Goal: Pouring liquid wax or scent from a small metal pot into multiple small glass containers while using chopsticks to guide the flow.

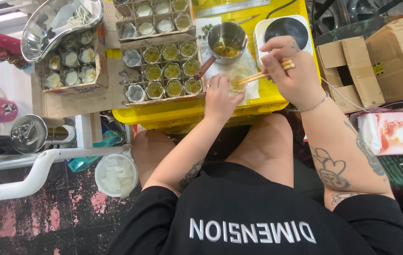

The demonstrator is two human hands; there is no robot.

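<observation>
The left hand (218, 97) curls closed around a small glass cup (237, 83), steadying it on the white paper just in front of the metal saucepan (226, 40). The right hand (290, 68) pinches 2 wooden chopsticks (264, 74) tight between thumb and fingers, their tips dipping into the cup. The cup looks clear, holding a yellowish filling. Left of the saucepan sits a cardboard tray (161, 68) of similar small cups, most filled greenish-yellow. Right of the saucepan stands a white hot plate (284, 29); all rest on a yellow crate (182, 113).
</observation>
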